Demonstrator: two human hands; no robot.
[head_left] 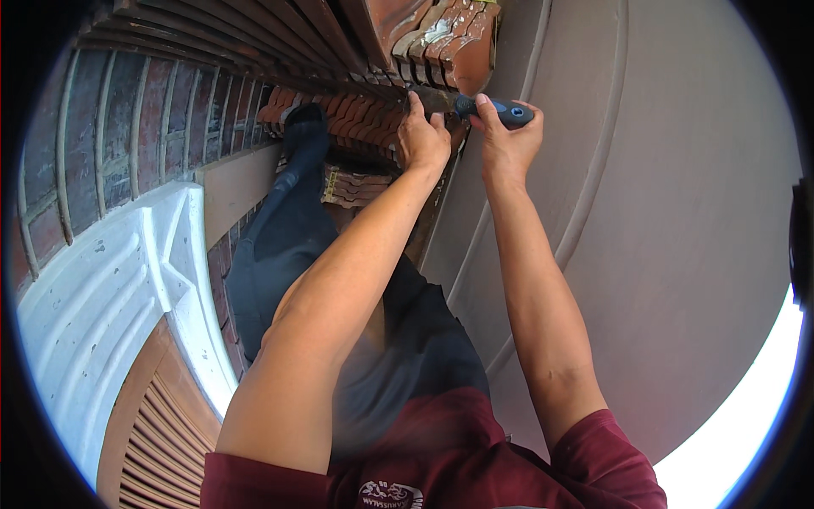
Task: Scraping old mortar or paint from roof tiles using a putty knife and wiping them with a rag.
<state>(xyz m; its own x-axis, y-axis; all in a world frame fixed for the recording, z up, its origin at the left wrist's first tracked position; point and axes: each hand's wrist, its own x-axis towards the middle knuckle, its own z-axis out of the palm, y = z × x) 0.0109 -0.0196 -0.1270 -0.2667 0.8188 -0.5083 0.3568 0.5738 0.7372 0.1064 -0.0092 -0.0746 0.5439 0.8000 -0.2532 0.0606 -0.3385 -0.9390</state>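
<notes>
My right hand is closed around the blue-and-black handle of a scraper, with the thumb laid along its near end. The scraper's flat, dirty blade points left, at the lower edge of a stack of reddish-brown clay roof tiles. At the far end of the blade is my left hand. Its index fingertip rests against the blade and its thumb is just below, while the other fingers are bent and partly hidden. What the blade tip touches is too small to make out.
More roof tiles run in rows beyond my hands. A brick wall and white moulding stand at left, above a louvred wooden shutter. A smooth grey-brown surface fills the right. My dark-trousered leg stretches forward.
</notes>
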